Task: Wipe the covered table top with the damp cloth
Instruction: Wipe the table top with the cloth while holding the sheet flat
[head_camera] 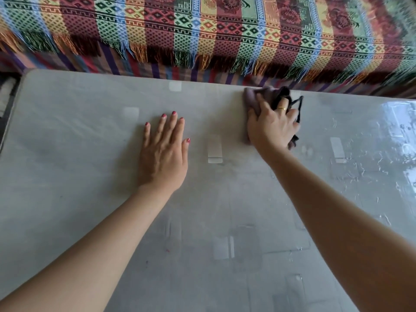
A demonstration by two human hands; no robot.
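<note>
A grey table top (90,176) under a clear plastic cover fills most of the view. My right hand (272,127) grips a bunched mauve and black cloth (252,97) and presses it on the table near the far edge, right of centre. Most of the cloth is hidden under the hand. My left hand (164,152) lies flat on the cover at the middle, palm down with fingers straight, holding nothing.
A striped, fringed woven throw (202,30) covers a sofa just beyond the table's far edge. The plastic cover at the right (371,154) is glossy with reflections and creases. The table's left edge (9,122) runs down the left side.
</note>
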